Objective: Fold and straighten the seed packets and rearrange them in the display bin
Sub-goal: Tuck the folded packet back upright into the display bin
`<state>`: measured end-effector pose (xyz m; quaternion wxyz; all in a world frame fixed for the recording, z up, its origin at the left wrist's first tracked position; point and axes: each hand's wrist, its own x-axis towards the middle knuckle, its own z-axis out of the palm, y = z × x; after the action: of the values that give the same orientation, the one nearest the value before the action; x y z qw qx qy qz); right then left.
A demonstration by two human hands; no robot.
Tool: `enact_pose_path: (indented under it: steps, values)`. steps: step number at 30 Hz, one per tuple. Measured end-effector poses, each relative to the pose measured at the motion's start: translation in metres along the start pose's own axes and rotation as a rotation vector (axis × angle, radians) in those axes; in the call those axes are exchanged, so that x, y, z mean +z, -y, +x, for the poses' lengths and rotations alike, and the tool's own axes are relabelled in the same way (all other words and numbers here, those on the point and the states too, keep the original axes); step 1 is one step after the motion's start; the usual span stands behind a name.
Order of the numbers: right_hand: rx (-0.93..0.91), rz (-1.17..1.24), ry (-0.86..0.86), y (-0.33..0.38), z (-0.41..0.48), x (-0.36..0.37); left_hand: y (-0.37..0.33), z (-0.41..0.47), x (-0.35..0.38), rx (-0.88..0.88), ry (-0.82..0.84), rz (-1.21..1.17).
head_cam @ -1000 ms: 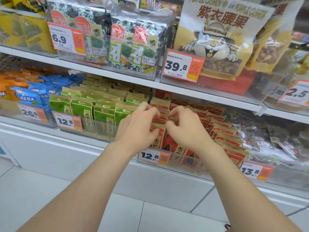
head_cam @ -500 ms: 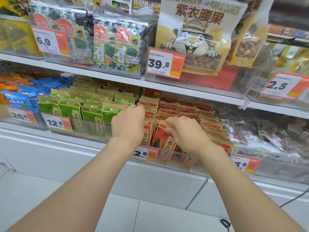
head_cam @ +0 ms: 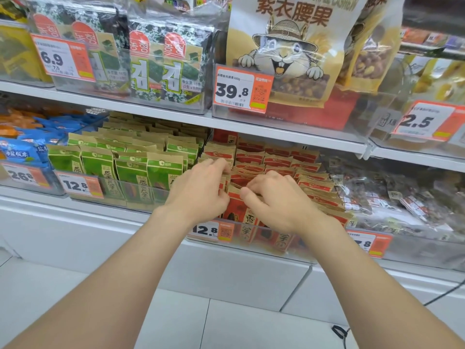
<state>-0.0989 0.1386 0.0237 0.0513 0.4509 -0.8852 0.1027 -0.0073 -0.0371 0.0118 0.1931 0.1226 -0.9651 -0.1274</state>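
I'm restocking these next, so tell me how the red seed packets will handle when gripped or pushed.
Probably floppy: the red seed packets show creased paper tops between the right hand and left hand. Likely light, since thin packets stand packed in rows. Apt to lean when pushed; those at the right of the clear bin already tilt.

Up top, seaweed packs [head_cam: 151, 59] sit behind a 6.9 price tag [head_cam: 63, 59]. Beside them stands a cashew bag [head_cam: 284, 46] with a hatted rodent, tagged 39.8 [head_cam: 241, 91]. Far right, a 2.5 tag [head_cam: 425, 122]. Down left, blue snack bags [head_cam: 22, 152]. A black cable [head_cam: 339, 331] lies on the floor tiles.
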Motion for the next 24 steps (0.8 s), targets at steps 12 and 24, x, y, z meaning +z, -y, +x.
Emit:
enact_pose_path:
  steps: [12, 24]
  values:
    - [0.146, 0.09, -0.083, -0.006, 0.008, -0.003, 0.009, -0.008, -0.007, -0.079, -0.001, -0.084]
    - [0.155, -0.041, 0.089, 0.001, 0.016, -0.005, -0.002, -0.014, -0.004, 0.128, -0.01, -0.058]
